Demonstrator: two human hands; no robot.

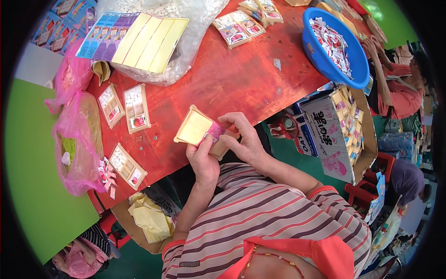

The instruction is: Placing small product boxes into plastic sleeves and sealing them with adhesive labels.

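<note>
Over the table's near edge, a cream plastic tray (pixel 191 129) is held between both my hands, tilted. A purple printed label (pixel 215 131) lies across its middle. My left hand (pixel 203 162) grips the tray's near side, thumb against the label. My right hand (pixel 242 138) bends its fingers around the right side, fingertips at the label's edge. The tray's underside is hidden. To the left lie three open compartment trays (pixel 135 108) with white pieces and a small red-and-white packet. Beyond them, a sheet of labels (pixel 148 42) with yellow backing rests on a clear bag of white pieces (pixel 204 28).
A blue basin (pixel 310 51) of small packets sits at the table's right edge. Below it stands a cardboard box (pixel 327 139) full of trays. Filled trays (pixel 238 28) lie at the far side. Pink plastic bags (pixel 76 139) hang at left; crumpled yellow paper (pixel 151 216) fills a box. Other people sit nearby.
</note>
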